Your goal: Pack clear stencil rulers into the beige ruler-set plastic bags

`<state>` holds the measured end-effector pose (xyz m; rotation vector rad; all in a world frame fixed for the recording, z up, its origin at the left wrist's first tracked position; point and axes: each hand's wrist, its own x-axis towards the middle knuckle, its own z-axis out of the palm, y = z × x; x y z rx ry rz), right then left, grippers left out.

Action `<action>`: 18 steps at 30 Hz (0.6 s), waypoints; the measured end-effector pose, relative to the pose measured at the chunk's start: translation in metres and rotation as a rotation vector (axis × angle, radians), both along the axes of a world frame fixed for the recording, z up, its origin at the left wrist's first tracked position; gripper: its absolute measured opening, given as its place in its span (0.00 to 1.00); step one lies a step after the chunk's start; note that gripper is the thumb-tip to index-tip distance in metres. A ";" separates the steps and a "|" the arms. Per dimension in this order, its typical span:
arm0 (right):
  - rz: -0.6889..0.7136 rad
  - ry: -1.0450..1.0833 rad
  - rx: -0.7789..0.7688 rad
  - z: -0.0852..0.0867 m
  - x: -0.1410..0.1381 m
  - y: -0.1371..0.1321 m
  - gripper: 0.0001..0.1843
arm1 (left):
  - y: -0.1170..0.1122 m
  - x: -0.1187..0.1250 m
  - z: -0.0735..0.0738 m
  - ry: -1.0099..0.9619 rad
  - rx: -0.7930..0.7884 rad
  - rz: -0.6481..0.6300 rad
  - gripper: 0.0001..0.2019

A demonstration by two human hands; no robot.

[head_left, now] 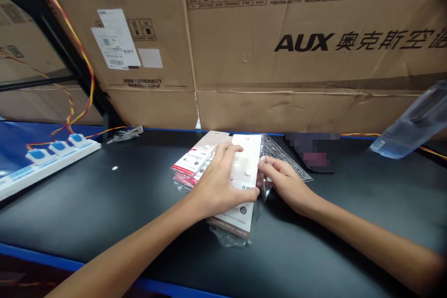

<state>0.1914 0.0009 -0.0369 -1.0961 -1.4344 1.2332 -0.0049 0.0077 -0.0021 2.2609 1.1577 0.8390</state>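
Note:
Several flat packets lie in an overlapping pile on the black table. My left hand (216, 181) rests over a white-carded packet (246, 149), its thumb and fingers spread apart across the card. At the right edge of that packet, my right hand (288, 181) pinches clear plastic wrapping (267, 186); its fingertips are partly hidden. Behind the right hand lies a clear plastic stencil ruler (284, 156) with cut-out shapes. A red-and-white ruler-set packet (193, 156) sits left of my left hand. Below the hands, the lower packet (233, 223) shows printed text and a clear sleeve end.
A white power strip (52, 163) with blue sockets lies at left. Clear plastic scrap (127, 134) and a small white dot (115, 168) are on the table (146, 195). A clear bottle (412, 121) lies tilted at right. Large cardboard boxes (237, 65) stand behind.

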 end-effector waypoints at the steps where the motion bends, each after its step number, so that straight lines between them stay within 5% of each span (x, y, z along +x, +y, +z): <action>1: -0.005 -0.007 0.005 -0.001 0.000 0.000 0.16 | 0.000 0.000 0.000 0.000 -0.009 -0.002 0.37; 18: -0.020 -0.043 0.031 0.000 0.002 0.000 0.16 | -0.002 -0.001 0.002 0.045 -0.046 -0.131 0.24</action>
